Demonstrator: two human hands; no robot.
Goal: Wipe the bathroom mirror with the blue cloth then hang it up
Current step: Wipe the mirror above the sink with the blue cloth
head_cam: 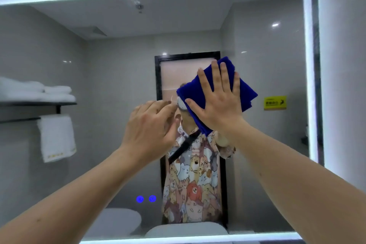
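Observation:
A large wall mirror (111, 65) with a lit white border fills the view. A folded blue cloth (246, 93) lies flat against the glass right of centre. My right hand (217, 101) presses on the cloth with its palm, fingers spread and pointing up. My left hand (150, 124) is raised just left of the cloth, close to the glass, fingers loosely curled and holding nothing. The lower left part of the cloth is hidden behind my right hand.
The mirror reflects a person in a patterned shirt, a black-framed door, a shelf of folded white towels (39, 93) and a white towel hanging on a rail (56, 137). Two blue touch buttons (146, 199) glow low on the glass. A yellow sign (275, 102) shows at right.

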